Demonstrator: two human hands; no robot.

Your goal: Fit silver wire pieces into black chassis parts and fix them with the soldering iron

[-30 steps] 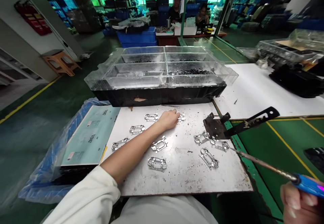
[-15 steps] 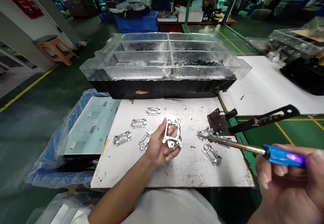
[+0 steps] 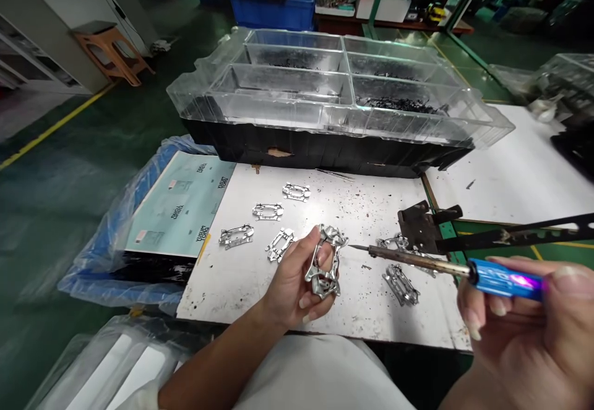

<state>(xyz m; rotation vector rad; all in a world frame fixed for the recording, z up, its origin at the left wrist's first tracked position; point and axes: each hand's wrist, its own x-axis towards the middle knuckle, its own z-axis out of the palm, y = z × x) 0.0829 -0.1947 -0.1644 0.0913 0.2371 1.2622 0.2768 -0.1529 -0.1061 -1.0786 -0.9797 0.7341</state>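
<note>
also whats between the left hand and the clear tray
Two metal frames lying on the white board, seen in the head view.

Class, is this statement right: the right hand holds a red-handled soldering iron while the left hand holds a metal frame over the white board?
Not quite: the handle is blue, not red, as the head view shows. The right hand does hold the soldering iron, and the left hand holds a metal frame over the white board.
</note>
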